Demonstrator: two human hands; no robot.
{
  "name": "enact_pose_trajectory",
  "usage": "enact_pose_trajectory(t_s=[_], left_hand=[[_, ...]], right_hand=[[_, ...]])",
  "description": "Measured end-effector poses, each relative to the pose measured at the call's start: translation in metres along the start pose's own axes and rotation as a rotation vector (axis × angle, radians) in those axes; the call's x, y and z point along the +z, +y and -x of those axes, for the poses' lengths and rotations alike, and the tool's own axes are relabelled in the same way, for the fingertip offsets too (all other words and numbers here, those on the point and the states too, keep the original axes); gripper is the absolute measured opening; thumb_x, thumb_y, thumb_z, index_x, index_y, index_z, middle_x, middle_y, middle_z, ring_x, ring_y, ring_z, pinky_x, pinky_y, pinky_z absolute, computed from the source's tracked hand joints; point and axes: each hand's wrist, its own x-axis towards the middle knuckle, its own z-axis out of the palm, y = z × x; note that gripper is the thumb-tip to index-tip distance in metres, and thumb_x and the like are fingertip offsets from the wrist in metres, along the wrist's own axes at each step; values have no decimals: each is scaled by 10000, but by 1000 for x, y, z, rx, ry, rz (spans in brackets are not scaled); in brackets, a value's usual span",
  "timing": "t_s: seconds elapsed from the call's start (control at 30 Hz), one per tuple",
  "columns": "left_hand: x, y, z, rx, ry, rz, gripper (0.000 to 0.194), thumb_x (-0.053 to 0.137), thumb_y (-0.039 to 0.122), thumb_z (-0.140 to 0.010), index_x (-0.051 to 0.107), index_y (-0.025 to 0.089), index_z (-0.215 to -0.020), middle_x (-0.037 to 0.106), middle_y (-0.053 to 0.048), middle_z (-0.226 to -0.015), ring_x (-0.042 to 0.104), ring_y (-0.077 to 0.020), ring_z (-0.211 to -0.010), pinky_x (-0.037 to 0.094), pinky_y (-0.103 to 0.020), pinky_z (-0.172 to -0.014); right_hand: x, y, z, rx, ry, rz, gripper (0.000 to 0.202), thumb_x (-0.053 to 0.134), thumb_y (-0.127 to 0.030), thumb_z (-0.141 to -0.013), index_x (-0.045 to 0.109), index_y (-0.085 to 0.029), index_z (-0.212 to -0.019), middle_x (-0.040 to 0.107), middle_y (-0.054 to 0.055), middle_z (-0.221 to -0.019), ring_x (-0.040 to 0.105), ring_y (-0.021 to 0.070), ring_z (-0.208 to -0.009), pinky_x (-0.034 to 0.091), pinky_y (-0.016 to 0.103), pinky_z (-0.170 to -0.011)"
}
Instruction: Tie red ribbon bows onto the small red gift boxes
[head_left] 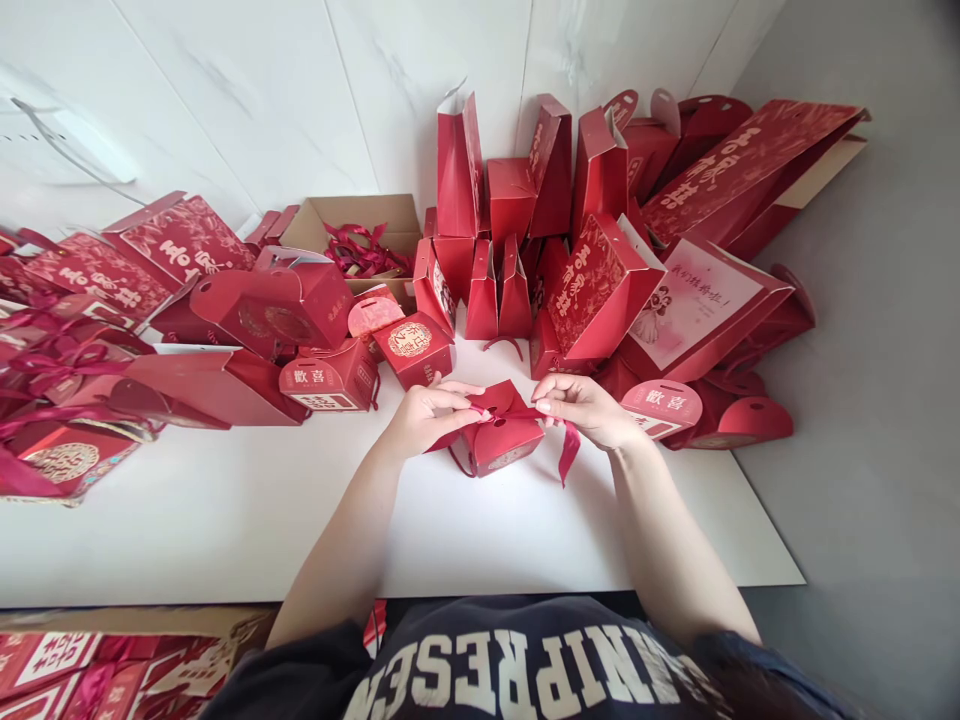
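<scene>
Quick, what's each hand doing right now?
Left hand: closed, pinching the red ribbon on the left side of the small red box.
Right hand: closed, pinching the ribbon on the right side.

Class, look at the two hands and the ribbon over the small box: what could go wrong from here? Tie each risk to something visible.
The left hand and right hand grip the ribbon on opposite sides, so an uneven pull might twist the small red box. Pulling too hard might crease its folded top. The pink-topped box sits close by the right wrist and could get knocked.
</scene>
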Motion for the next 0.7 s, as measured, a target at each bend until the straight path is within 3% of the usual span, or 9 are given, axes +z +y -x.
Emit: enact_pose_trajectory(t_s=[0.13, 0.23, 0.43, 0.53, 0.6, 0.7], left_hand=[[3, -4, -3, -44, 26, 82, 121, 751, 352, -793, 809, 252, -830, 765, -70, -912, 604, -265, -1161, 263, -465, -1156], [7, -6, -3, -55, -14, 101, 127, 780, 355, -760, 808, 240, -806, 753, -85, -933, 607, -261, -1132, 389, -416, -1055], [11, -6, -4, -31, -76, 66, 115, 786, 358, -753, 790, 243, -755, 746, -60, -981, 621, -238, -1116, 273, -421, -1140], [10, -1, -4, -34, -109, 106, 147, 744, 356, -801, 773, 224, -743, 761, -57, -920, 622, -246, -1146, 142, -450, -1193], [9, 3, -3, -26, -143, 173, 174, 704, 350, -841, 761, 208, -760, 769, -61, -873, 613, -254, -1180, 95, -466, -1202], [8, 5, -2, -14, -175, 261, 179, 704, 355, -838, 762, 198, -774, 770, -82, -857, 576, -276, -1235, 186, -479, -1180]], right_hand=[[-5, -7, 7, 134, -153, 81, 396, 821, -363, -734, 678, -126, -1017, 687, 20, -685, 597, 108, -579, 474, 247, -574], [-8, -9, 9, 202, -267, 120, 338, 819, -364, -731, 701, -112, -923, 699, 33, -686, 628, 116, -606, 488, 238, -579], [-9, -15, 8, 340, -460, 252, 305, 827, -376, -705, 745, -108, -824, 660, -3, -603, 575, 77, -476, 452, 183, -457], [-6, -19, 2, 299, -542, 195, 346, 793, -374, -750, 757, -101, -960, 647, -13, -569, 517, 60, -396, 391, 168, -363], [-4, -20, -3, 257, -505, 140, 365, 787, -371, -758, 753, -99, -1001, 652, -11, -557, 511, 58, -382, 358, 159, -333], [-1, -18, -12, 255, -404, 63, 311, 793, -384, -745, 751, -96, -853, 634, -12, -500, 501, 56, -359, 322, 145, -314]])
